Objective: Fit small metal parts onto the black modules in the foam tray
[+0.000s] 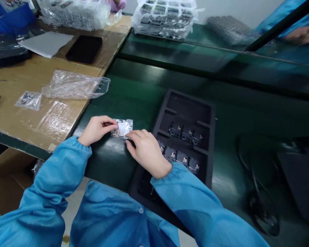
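Green desk (141,99) adjoining a brown-covered surface (12,130). At far left, on the brown covering: small packet of dark parts (29,99); just beside it, crumpled clear plastic sleeve (72,86) with one end reaching over the green.

Next, left hand (96,128): thumb and forefinger pinching the upper left edge of a small clear bag (122,129) with metallic pieces (115,133) and a white label (124,129) showing. Location of bag: between both hands, over the green desk; cannot tell whether resting or slightly raised. For good control, keep the film level and the pieces settled low; pull gently, since a sudden split would likely scatter them.

Right hand (146,151): thumb and forefinger pinching the lower right corner. Best to match the tension of the opposite side.

Farther right, partly under the blue cuff (167,173): black foam tray (211,144) with dark modules (186,133) in its compartments. Lift the forearm slightly to avoid brushing these. At far right, well apart: black cable (256,185).
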`<state>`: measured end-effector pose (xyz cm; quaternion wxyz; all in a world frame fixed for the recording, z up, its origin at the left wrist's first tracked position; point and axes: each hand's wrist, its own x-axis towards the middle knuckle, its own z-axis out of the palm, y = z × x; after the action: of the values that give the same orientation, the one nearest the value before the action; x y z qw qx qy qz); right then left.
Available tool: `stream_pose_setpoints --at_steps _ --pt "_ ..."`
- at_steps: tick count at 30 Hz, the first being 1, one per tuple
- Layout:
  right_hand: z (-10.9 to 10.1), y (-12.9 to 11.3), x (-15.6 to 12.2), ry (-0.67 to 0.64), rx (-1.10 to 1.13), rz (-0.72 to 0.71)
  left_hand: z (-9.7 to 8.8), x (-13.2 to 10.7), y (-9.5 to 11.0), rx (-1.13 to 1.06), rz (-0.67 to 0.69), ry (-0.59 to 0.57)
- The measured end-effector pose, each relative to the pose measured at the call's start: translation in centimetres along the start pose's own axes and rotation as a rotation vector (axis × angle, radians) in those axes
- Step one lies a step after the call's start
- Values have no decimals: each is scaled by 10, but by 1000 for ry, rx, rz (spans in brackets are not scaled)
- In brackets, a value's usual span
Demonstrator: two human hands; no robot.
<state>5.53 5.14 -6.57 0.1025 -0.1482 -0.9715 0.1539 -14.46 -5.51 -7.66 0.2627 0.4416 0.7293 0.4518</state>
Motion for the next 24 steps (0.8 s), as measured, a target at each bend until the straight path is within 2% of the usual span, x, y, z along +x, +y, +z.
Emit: stream_pose_setpoints --at_steps 6,12,17,21,24 --pt "6 -3 9 187 398 203 14 -3 5 -252 -87 -24" --pt "8 -5 17 211 803 350 20 -5 11 -383 -91 -36" --pt "10 0 19 138 1081 410 17 -6 11 -321 -48 -72" --pt "10 6 17 143 1096 414 15 -9 11 -195 24 -79" --pt "10 8 15 159 1109 413 15 -10 13 -69 119 -33"
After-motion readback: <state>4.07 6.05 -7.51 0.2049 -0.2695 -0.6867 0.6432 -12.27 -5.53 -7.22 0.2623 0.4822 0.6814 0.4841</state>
